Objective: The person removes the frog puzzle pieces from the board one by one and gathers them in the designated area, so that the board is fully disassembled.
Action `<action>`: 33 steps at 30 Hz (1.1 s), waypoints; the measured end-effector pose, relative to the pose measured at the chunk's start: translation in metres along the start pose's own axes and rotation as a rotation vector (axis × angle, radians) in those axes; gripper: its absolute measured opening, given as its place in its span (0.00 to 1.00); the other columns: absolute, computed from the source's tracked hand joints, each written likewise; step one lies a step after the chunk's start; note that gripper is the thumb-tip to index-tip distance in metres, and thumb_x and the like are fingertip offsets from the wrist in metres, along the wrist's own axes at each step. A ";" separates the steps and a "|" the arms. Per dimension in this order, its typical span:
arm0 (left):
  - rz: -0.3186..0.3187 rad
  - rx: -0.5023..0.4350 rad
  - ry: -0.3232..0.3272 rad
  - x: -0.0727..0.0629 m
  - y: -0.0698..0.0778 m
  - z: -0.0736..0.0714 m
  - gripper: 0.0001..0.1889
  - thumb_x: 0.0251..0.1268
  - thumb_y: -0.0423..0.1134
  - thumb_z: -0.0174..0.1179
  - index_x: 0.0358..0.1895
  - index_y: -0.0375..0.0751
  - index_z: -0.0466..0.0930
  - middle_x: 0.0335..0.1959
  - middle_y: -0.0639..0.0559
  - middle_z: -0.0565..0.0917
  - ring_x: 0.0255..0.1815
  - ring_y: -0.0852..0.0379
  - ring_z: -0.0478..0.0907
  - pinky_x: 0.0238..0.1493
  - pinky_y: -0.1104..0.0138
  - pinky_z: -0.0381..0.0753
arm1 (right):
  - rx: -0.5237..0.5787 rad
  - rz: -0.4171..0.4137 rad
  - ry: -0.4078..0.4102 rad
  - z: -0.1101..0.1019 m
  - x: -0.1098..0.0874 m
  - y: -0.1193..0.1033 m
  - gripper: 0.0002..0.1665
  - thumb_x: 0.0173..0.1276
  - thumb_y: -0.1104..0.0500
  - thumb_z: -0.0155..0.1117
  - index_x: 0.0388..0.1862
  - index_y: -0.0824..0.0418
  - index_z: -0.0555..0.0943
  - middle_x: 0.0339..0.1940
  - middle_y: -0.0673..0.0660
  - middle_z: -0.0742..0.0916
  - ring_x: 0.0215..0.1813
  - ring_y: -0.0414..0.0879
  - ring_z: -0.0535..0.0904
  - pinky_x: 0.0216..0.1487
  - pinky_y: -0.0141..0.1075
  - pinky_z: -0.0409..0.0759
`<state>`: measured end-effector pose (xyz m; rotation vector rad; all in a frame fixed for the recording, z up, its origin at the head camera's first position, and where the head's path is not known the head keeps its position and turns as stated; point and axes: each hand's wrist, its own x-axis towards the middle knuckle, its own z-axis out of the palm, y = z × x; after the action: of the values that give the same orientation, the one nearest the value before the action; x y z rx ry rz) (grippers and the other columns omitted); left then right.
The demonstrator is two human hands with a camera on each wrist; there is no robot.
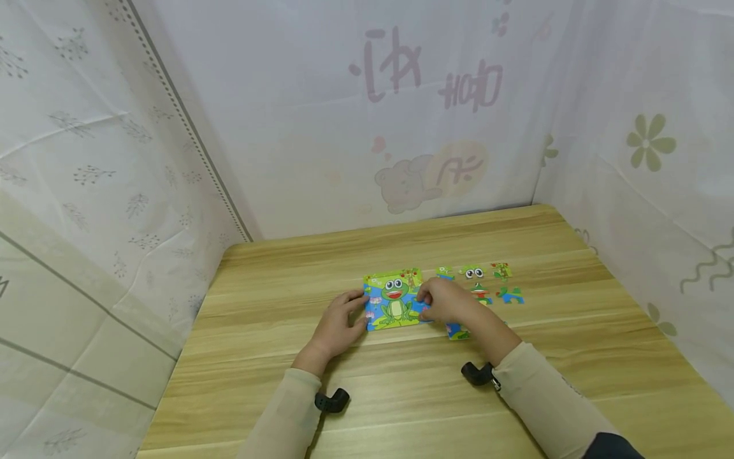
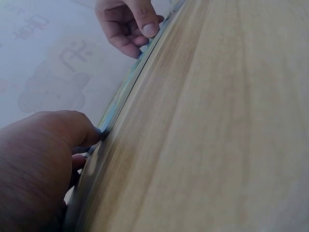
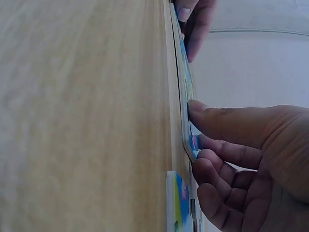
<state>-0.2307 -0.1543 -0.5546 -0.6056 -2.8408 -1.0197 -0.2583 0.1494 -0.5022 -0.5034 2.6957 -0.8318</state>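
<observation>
A frog picture puzzle [image 1: 395,301] lies flat on the wooden table, showing a green frog against blue and lime. Along its left edge rests my left hand [image 1: 339,320], thumb near the lower corner and relaxed fingers higher up. My right hand [image 1: 448,299] pinches the right edge between thumb and index finger; its other fingers are curled, as the right wrist view shows. That hand hides part of the puzzle's right side. Loose puzzle pieces lie to the right, including one with frog eyes [image 1: 474,273] and one with a red mouth [image 1: 480,294].
More loose pieces lie nearby: a tree piece [image 1: 501,270], a blue and green piece [image 1: 511,295], and a blue one [image 1: 457,331] partly under the right forearm. The wooden table [image 1: 275,287] meets printed white curtains [image 1: 298,127] at the back and sides.
</observation>
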 end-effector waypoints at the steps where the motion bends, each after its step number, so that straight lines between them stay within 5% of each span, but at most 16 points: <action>1: 0.000 0.000 0.000 0.000 0.000 0.000 0.27 0.73 0.43 0.67 0.73 0.46 0.78 0.76 0.52 0.71 0.79 0.47 0.64 0.77 0.49 0.65 | 0.000 0.001 0.001 0.000 0.000 0.000 0.23 0.60 0.54 0.84 0.51 0.59 0.87 0.37 0.50 0.82 0.37 0.45 0.77 0.40 0.38 0.80; 12: 0.002 0.003 -0.012 0.000 0.001 -0.002 0.27 0.74 0.43 0.66 0.73 0.46 0.77 0.76 0.51 0.71 0.79 0.46 0.64 0.77 0.48 0.66 | 0.015 -0.026 0.024 0.001 0.002 0.000 0.23 0.58 0.56 0.85 0.47 0.57 0.83 0.39 0.49 0.82 0.41 0.45 0.78 0.46 0.40 0.82; 33: -0.011 -0.005 -0.031 0.001 0.000 -0.001 0.27 0.73 0.43 0.66 0.74 0.46 0.77 0.77 0.51 0.70 0.79 0.47 0.62 0.78 0.49 0.64 | 0.160 0.002 0.048 -0.004 -0.001 -0.002 0.03 0.74 0.64 0.69 0.44 0.62 0.85 0.34 0.51 0.84 0.37 0.46 0.80 0.40 0.39 0.81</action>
<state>-0.2321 -0.1547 -0.5533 -0.6121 -2.8721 -1.0277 -0.2579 0.1498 -0.4979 -0.4491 2.6425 -1.0614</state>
